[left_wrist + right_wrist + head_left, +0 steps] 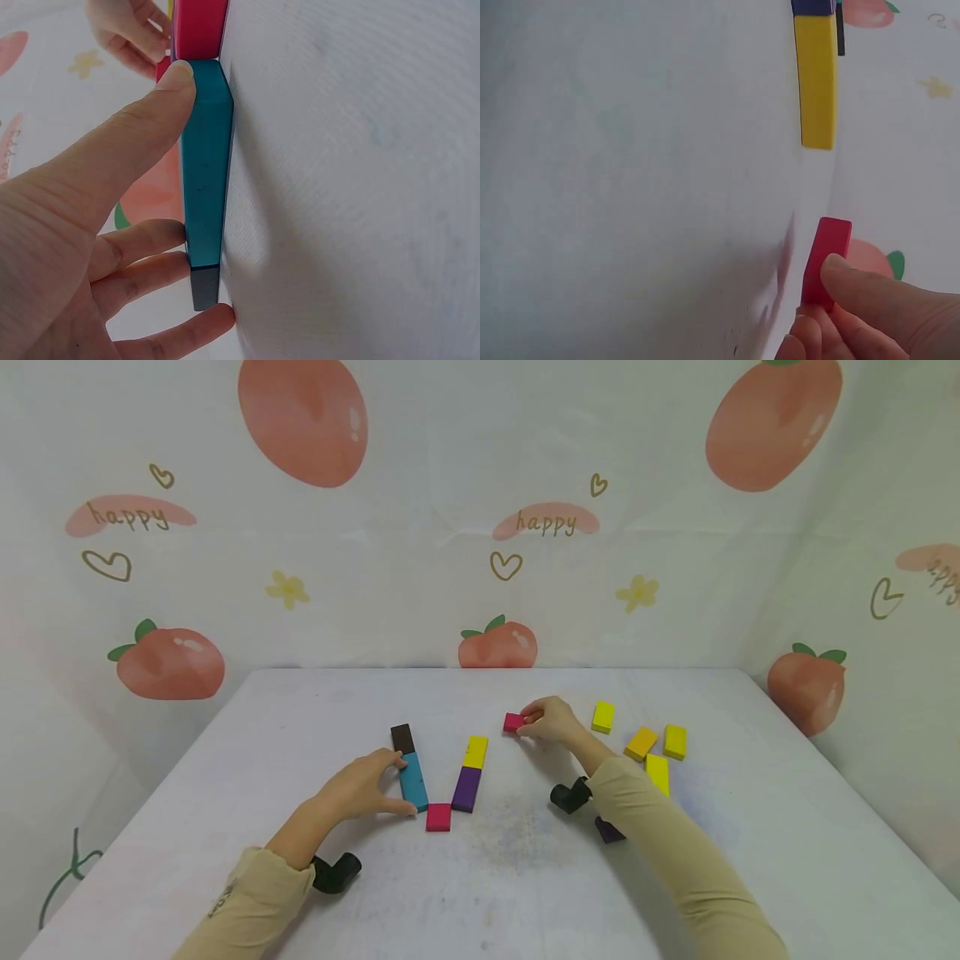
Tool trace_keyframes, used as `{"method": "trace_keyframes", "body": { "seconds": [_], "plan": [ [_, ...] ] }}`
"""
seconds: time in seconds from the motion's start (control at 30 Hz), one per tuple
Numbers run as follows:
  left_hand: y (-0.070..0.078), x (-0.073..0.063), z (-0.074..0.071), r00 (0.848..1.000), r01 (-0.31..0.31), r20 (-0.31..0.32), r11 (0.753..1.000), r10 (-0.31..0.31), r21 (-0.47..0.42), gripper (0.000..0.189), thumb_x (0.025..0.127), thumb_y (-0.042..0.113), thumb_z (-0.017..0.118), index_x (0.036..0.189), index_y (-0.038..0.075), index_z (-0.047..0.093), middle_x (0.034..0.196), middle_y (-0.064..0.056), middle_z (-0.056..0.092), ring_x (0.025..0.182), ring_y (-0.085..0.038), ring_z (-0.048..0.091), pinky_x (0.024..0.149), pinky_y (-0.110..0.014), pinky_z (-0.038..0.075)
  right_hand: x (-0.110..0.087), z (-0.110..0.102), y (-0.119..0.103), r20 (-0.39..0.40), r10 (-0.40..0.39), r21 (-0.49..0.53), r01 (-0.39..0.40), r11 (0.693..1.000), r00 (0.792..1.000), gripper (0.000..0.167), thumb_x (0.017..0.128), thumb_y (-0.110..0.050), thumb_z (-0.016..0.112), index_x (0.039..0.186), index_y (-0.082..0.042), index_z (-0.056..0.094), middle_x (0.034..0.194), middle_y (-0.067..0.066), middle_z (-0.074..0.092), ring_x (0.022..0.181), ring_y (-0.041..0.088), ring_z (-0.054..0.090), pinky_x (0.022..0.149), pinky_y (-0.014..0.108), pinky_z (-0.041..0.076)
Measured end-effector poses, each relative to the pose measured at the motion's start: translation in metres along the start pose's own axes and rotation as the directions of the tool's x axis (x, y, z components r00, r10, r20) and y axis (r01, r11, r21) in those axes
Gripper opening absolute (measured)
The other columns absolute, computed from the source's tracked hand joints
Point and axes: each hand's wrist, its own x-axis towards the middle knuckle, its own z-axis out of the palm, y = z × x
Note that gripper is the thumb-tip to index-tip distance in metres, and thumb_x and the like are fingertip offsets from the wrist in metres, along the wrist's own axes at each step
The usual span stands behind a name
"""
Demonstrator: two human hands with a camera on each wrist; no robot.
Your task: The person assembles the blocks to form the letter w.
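Note:
My right hand pinches a small red block between thumb and fingers. In the right wrist view that red block shows a gap above the tabletop with its shadow beside it. My left hand spreads along a blue block, thumb at its near end and fingers by its far end. A black block continues that row at the back. Another red block lies at the near end, between the blue row and a purple block. A yellow block extends behind the purple one.
To the right lie loose blocks: a yellow one, an orange one, another yellow one, and a third yellow one partly behind the right sleeve. A dark block sits under that forearm. A printed curtain stands behind the table.

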Motion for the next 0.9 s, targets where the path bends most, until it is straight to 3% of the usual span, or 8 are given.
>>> {"method": "trace_keyframes", "body": {
  "seconds": [0.47, 0.9],
  "plan": [
    [-0.001, 0.001, 0.000, 1.000, 0.001, 0.001, 1.000, -0.001, 0.005, 0.072, 0.070, 0.041, 0.079, 0.124, 0.001, 0.054, 0.134, -0.020, 0.050, 0.125, -0.039, 0.046, 0.103, -0.053, 0.041, -0.003, 0.009, -0.009, 0.037, -0.055, -0.030, 0.056, 0.998, 0.998, 0.035, 0.083, -0.015, 0.069, 0.115, -0.003, 0.064, 0.101, 0.012, 0.065, 0.091, 0.020, 0.053, 0.082, 0.027, 0.051],
    [-0.001, 0.000, 0.000, 1.000, -0.004, 0.002, 1.000, 0.004, -0.012, 0.072, 0.070, 0.040, 0.079, 0.124, -0.001, 0.054, 0.134, -0.020, 0.051, 0.126, -0.040, 0.046, 0.104, -0.053, 0.040, 0.002, 0.017, -0.011, 0.050, -0.035, -0.070, 0.038, 0.997, 0.998, 0.034, 0.083, -0.016, 0.070, 0.115, -0.006, 0.065, 0.100, 0.010, 0.064, 0.090, 0.019, 0.053, 0.081, 0.026, 0.051]
  ]
}}
